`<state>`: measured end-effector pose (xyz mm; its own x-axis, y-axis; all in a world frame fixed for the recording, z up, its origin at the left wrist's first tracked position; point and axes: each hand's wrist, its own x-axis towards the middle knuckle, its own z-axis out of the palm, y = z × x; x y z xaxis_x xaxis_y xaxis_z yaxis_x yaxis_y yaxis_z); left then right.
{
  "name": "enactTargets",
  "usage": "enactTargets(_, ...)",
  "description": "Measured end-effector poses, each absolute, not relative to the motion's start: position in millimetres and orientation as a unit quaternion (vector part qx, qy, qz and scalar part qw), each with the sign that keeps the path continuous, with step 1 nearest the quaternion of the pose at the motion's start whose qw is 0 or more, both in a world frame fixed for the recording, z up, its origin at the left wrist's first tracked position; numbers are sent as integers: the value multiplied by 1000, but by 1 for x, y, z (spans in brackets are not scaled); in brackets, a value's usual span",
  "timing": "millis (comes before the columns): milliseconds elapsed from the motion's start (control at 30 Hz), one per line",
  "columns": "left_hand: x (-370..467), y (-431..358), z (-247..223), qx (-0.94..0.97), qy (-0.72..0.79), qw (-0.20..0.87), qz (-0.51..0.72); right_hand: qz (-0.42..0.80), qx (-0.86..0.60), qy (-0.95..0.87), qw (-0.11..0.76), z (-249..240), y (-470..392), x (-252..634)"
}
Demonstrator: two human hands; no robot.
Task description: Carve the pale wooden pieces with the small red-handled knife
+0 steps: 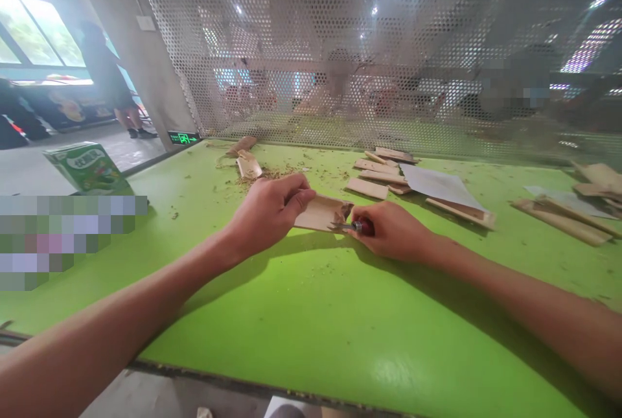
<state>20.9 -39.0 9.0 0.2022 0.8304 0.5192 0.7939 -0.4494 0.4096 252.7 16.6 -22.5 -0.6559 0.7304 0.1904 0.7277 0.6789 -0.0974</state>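
Observation:
My left hand [276, 210] is closed on the left end of a pale bamboo piece [318, 212], with thumb and fingers over its edge. My right hand [389, 230] wraps round the dark red handle of a carving knife [358, 227] at the piece's right end. The knife's metal blade points left against the bamboo. Brown, rough material shows at that end; its detail is too small to tell. Both hands are just above the green table [330, 314].
Beyond my left hand lie wood shavings [250, 179] and a curved bamboo offcut [249, 164]. Several bamboo strips [368, 188] and a white paper sheet [442, 185] lie back right. A green carton [87, 168] stands at left. A perforated metal screen [330, 48] borders the back.

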Motion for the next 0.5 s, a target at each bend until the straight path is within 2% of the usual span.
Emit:
enactTargets(167,20,-37,8,786,509,38,349,-67,-430,-896,86,-25,18,249)
enactTargets(333,20,-39,5,792,492,68,355,-30,-387,-914,115,-23,21,252)
enactTargets(400,21,-43,3,806,475,49,351,-4,-371,-924,96,-18,22,255)
enactTargets(500,23,-49,0,835,430,-35,340,33,-376,-925,34,-10,22,257)
